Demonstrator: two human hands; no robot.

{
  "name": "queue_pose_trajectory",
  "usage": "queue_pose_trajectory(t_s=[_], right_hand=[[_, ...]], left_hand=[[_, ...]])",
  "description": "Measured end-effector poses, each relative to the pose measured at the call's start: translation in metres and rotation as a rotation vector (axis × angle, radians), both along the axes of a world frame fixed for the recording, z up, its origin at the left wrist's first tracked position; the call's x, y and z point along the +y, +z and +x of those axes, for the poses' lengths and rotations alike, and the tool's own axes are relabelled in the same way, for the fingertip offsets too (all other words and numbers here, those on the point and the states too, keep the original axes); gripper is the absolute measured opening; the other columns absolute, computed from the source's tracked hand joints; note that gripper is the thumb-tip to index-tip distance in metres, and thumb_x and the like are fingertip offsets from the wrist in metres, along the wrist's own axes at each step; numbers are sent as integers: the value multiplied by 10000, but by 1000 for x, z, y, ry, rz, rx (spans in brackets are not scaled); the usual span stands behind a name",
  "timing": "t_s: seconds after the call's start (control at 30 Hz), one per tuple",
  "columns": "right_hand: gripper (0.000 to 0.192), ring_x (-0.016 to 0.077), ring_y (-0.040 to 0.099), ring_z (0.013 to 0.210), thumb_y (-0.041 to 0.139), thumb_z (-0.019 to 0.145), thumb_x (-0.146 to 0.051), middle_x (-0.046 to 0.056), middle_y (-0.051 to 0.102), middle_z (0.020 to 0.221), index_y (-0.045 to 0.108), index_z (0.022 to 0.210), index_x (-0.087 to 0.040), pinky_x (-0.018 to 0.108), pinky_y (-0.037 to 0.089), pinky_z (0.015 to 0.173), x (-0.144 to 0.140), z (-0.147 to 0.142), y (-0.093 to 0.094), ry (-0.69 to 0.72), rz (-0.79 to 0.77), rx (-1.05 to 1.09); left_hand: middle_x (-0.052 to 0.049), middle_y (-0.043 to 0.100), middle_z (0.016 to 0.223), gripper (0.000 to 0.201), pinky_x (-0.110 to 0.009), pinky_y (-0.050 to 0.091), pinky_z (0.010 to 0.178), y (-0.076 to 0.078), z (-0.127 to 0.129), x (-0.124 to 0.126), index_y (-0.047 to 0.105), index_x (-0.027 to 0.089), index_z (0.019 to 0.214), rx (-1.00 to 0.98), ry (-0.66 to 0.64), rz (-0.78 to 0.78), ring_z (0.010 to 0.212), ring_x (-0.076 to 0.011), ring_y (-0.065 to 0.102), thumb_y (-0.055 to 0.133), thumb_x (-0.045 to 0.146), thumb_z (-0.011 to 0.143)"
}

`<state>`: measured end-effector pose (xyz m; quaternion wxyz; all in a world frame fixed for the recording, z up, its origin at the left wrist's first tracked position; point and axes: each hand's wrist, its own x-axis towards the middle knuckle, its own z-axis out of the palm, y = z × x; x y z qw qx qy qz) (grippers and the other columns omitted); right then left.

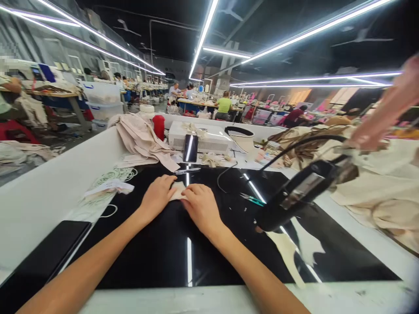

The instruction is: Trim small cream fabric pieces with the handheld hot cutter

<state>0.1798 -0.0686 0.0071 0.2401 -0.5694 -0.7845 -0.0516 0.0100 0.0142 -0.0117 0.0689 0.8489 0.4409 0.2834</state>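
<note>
My left hand [158,195] has its thumb and fingertips closed on the left end of a small cream fabric piece [177,191]. My right hand [202,205] grips the right end of the same piece, fingers curled over it. The fabric rests low over the glossy black board [157,257], and part of it is hidden under my fingers. A pen [188,170] lies just beyond my hands. To the right of my right hand are teal-handled thread snips [253,199] and a bulky black tool [291,196] with a cord, whose exact kind I cannot tell.
Cut cream pieces [284,250] lie beneath the black tool. Pale pink fabric [144,135], a propped phone [190,148], a white box-like machine [209,137] and a red thread cone [159,127] stand behind. Light green cord [111,179] lies left; beige cloth [376,179] is heaped right.
</note>
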Motion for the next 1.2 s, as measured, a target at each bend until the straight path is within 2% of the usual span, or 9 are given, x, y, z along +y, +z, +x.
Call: queue_pose_trajectory(t_s=[0.1, 0.2, 0.23, 0.33, 0.5, 0.63, 0.83, 1.0, 1.2], right_hand=[[91, 153, 649, 1039, 632, 989, -300, -11, 740, 1077, 712, 1024, -275, 290, 456, 951, -45, 5, 7, 105, -57, 1], [134, 144, 669, 923, 600, 1006, -316, -23, 751, 954, 722, 989, -263, 269, 486, 851, -98, 25, 10, 251, -179, 163], [142, 143, 672, 880, 600, 1006, -305, -24, 750, 910, 726, 964, -254, 264, 493, 820, -115, 36, 10, 237, -228, 234], [137, 137, 679, 832, 611, 994, -266, -23, 742, 876, 734, 937, -251, 237, 507, 738, -159, 84, 9, 46, -365, 372], [187, 181, 689, 791, 571, 1001, -350, 23, 741, 894, 731, 984, -255, 293, 539, 694, -203, 170, 0, -338, -227, 373], [210, 185, 693, 775, 560, 1002, -364, 46, 732, 957, 732, 1067, -261, 305, 558, 672, -211, 194, -9, -391, -180, 253], [309, 207, 697, 836, 456, 1047, -346, 73, 723, 916, 733, 981, -227, 327, 556, 723, -200, 188, -26, -310, -141, 117], [344, 216, 687, 828, 427, 1048, -333, 90, 718, 902, 731, 938, -217, 341, 552, 733, -196, 187, -33, -297, -116, 166], [266, 197, 690, 810, 496, 1011, -291, 65, 719, 908, 748, 950, -233, 330, 560, 723, -198, 185, -26, -319, -139, 326]], left_hand=[[-150, 630, 1222, 344, -521, 442, 1049, 6, -2, 1, 600, 144, 1257, -9, -22, 53, 1154, -325, 579, 488, 294, 968], [-132, 650, 1210, 371, -505, 464, 1028, 13, 0, -1, 605, 166, 1264, 67, -46, 159, 1125, -324, 601, 428, 350, 994], [-123, 659, 1200, 375, -491, 470, 1024, 15, 1, -3, 609, 173, 1257, 77, -67, 172, 1114, -315, 612, 407, 362, 1003], [-94, 688, 1157, 377, -440, 491, 993, 19, 7, -14, 627, 190, 1206, 69, -133, 161, 1081, -286, 643, 361, 387, 1026], [-40, 724, 1105, 344, -372, 527, 890, 20, 28, -50, 654, 238, 1138, 75, -272, 85, 984, -237, 693, 369, 402, 1040], [-22, 710, 951, 303, -308, 529, 778, 15, 59, -97, 682, 242, 1073, 140, -467, 38, 868, -192, 695, 388, 311, 1044], [-28, 672, 872, 250, -283, 516, 725, 4, 110, -156, 664, 225, 1100, 230, -714, 26, 788, -178, 674, 432, 169, 1026], [-28, 657, 875, 214, -292, 523, 699, -2, 143, -170, 654, 219, 1097, 319, -715, 5, 792, -188, 677, 471, 150, 1010], [-31, 649, 880, 192, -324, 507, 619, -6, 168, -175, 639, 204, 1098, 389, -640, 67, 760, -214, 669, 460, 197, 1028]])
